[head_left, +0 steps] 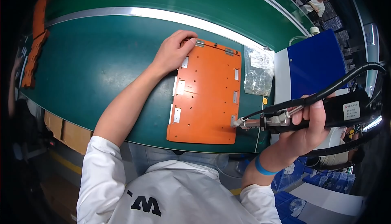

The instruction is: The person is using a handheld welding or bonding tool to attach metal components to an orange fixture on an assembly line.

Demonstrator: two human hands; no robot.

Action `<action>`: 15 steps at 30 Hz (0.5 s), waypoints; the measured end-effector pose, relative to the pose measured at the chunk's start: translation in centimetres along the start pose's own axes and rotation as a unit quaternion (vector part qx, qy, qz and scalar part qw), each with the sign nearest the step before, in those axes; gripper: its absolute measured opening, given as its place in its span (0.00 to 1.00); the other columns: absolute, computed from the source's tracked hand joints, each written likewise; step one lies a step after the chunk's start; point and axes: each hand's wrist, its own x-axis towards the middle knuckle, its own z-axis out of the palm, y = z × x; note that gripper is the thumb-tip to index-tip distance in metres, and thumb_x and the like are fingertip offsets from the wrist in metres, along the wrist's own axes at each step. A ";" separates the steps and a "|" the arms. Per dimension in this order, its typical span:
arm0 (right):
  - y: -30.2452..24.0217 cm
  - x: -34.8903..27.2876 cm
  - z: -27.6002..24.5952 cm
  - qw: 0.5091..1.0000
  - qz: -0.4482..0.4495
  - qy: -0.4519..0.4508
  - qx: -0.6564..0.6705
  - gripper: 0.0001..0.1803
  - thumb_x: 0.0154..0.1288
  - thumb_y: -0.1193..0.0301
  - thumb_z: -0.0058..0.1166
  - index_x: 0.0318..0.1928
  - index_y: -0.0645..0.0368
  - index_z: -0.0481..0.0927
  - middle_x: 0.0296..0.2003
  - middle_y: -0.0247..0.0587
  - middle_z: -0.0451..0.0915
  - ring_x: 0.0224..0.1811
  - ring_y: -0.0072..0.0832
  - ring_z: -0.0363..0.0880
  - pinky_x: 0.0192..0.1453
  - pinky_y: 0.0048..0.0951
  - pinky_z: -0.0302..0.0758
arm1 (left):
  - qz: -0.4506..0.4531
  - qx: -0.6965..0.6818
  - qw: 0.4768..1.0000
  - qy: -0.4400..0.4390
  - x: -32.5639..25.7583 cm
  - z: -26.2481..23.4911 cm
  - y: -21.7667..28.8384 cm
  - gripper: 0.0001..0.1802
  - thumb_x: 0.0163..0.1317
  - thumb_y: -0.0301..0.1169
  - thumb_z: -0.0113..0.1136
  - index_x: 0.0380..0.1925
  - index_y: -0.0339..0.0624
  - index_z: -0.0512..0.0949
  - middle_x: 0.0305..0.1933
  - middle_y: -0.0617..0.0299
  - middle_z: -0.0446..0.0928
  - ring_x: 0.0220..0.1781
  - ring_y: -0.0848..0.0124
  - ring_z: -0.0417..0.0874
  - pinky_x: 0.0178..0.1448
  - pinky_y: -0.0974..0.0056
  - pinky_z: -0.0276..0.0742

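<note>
A flat orange panel [207, 89] lies on the green worktop, with small holes, several pale rectangular plates along both sides and two metal hinges [229, 52] at its far edge. My left hand [176, 52] is closed round the panel's far left corner, its fingers curled over the edge. In my right hand [311, 120] is a black powered screwdriver [344, 109], held level with a cable and hose running from it. Its metal nose [248, 123] reaches the panel's near right side, at one of the pale plates. Whether the tip presses on a screw is hidden.
A clear plastic bag [258, 77] with a white label lies right of the panel. Beyond it stands a blue and white box-shaped machine [317, 61]. Orange parts [36, 57] stand at the far left. A metal rail [159, 14] borders the worktop [97, 65]. Another person [317, 6] is at the far right.
</note>
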 end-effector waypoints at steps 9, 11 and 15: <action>-0.6 -0.2 1.4 0.997 0.008 0.028 -0.066 0.24 0.60 0.78 0.49 0.57 0.71 0.64 0.18 0.33 0.65 0.15 0.17 0.62 0.20 0.17 0.63 | -0.011 -0.005 1.000 0.002 -0.3 0.1 0.3 0.16 0.62 0.37 0.50 0.42 0.36 0.76 0.38 0.59 0.75 0.30 0.72 0.76 0.39 0.69 0.72; -1.2 1.6 -0.7 0.993 -0.046 0.034 -0.101 0.23 0.63 0.75 0.45 0.58 0.70 0.64 0.17 0.31 0.67 0.15 0.16 0.61 0.24 0.18 0.65 | -0.015 -0.008 1.000 0.002 -0.2 0.1 0.2 0.16 0.62 0.37 0.50 0.42 0.36 0.76 0.38 0.59 0.75 0.30 0.72 0.76 0.39 0.69 0.72; -4.1 3.9 -4.2 0.995 -0.100 -0.010 -0.015 0.22 0.66 0.71 0.42 0.58 0.68 0.65 0.18 0.32 0.69 0.16 0.13 0.63 0.27 0.19 0.67 | -0.011 -0.010 1.000 0.001 -0.3 0.0 0.5 0.15 0.63 0.36 0.50 0.42 0.36 0.76 0.38 0.59 0.75 0.29 0.73 0.76 0.38 0.69 0.72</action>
